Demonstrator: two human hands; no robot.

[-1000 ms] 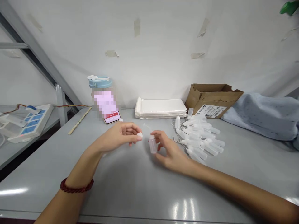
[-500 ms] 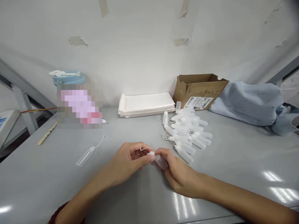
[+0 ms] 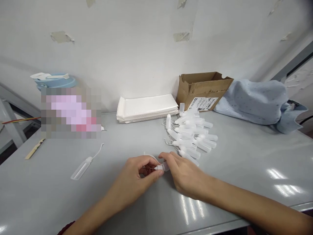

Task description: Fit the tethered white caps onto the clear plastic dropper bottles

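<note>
Brought together since a second earlier, the cap (image 3: 158,168) and small bottle (image 3: 165,167) were held low over the surface (image 3: 73,202): cap pinched in the closed left grip (image 3: 138,176), bottle clasped in the closed right grip (image 3: 186,176), near the bottle pile (image 3: 193,137).

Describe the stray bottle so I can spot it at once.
On the grey table, look left of the left hand. A single clear bottle lies flat there, its thin curved spout toward the wall. Unlike the pile beside the cardboard box, it lies alone.
</note>
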